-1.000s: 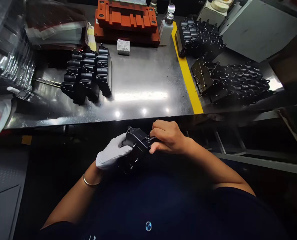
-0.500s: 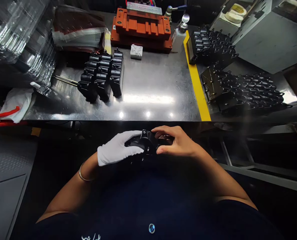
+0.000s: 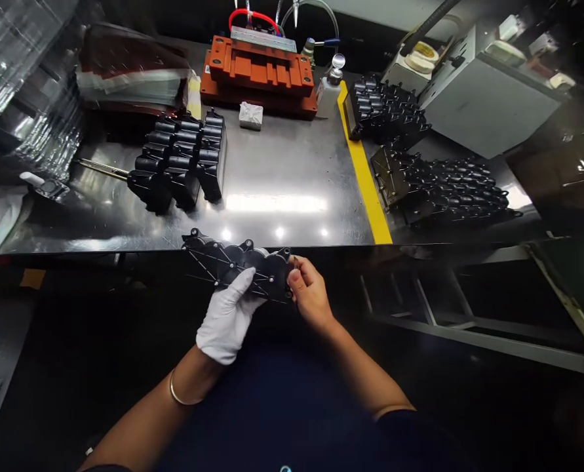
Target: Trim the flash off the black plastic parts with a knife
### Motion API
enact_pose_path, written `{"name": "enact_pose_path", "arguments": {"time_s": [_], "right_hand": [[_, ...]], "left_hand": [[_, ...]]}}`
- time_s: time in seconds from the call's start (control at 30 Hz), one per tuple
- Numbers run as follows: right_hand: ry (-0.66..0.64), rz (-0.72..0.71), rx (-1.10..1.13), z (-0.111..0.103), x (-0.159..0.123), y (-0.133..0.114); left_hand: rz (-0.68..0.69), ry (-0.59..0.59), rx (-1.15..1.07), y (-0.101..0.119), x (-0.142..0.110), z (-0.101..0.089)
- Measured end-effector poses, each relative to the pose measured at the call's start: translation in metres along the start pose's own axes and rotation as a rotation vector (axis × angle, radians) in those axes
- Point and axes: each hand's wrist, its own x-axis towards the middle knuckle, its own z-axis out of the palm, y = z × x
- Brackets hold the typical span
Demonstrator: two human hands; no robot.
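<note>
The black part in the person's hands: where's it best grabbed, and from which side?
Probably by the near long edge, around the middle, from the near side: the black part is long, that edge lies closest, and the gloved left hand grips there. The bare right hand is at its right end.

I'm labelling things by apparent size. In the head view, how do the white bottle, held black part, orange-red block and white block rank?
1. Orange-red block
2. Black part, nearer the camera, so this order may not match true size
3. White bottle
4. White block
</note>
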Motion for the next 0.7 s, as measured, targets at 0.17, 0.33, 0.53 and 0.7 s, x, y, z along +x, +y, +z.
{"name": "enact_pose_path", "arguments": {"time_s": [0.17, 0.33, 0.53, 0.7], "right_hand": [[0.104, -0.211, -0.105, -0.01, -0.002, -0.001], [0.096, -0.328, -0.186, -0.014, -0.008, -0.008], [0.139, -0.387, -0.144, -0.012, -0.006, -0.005], [0.286, -0.329, -0.148, -0.022, 0.007, 0.0]], "left_hand": [[-0.131, 0.075, 0.005, 0.0, -0.012, 0.004], [-0.146, 0.098, 0.003, 0.001, -0.016, 0.01], [-0.193, 0.059, 0.013, -0.001, -0.018, 0.01], [-0.234, -0.078, 0.142, 0.005, -0.028, 0.003]]}}
